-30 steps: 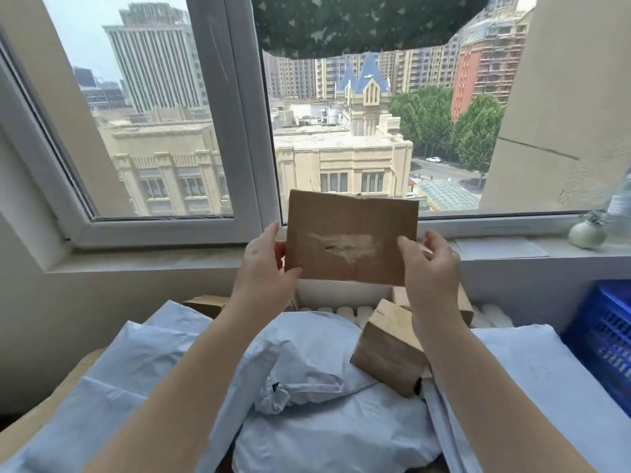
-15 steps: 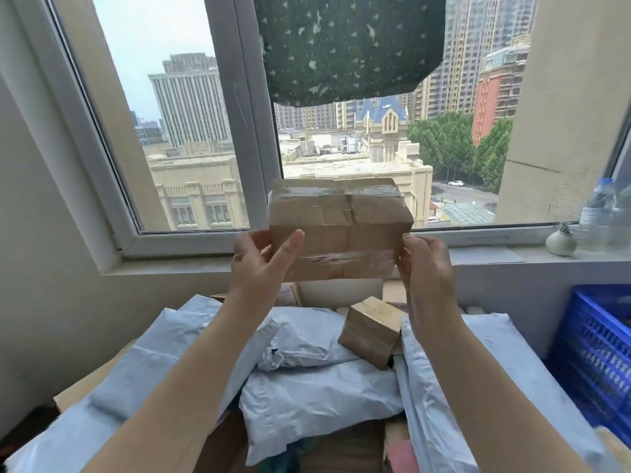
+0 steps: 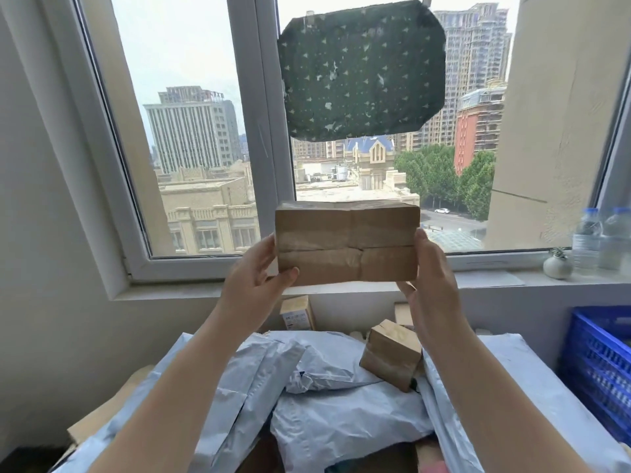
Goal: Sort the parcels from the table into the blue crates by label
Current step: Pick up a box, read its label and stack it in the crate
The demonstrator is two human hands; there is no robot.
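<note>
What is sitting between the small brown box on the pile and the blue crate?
In the head view, the right forearm crosses there, and under it a pale blue mailer bag fills the stretch from the small box to the crate.

- Your left hand (image 3: pixel 254 271) and right hand (image 3: pixel 432 268) hold the box (image 3: pixel 346 245) at 12 o'clock, above the mailer pile (image 3: pixel 341 401).
- The crate (image 3: pixel 596 367) sits at 3 o'clock.

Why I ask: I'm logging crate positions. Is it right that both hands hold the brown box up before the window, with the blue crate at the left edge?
Not quite. The head view shows the blue crate at the right edge. Both hands, left and right, do hold the brown box up before the window.
</note>
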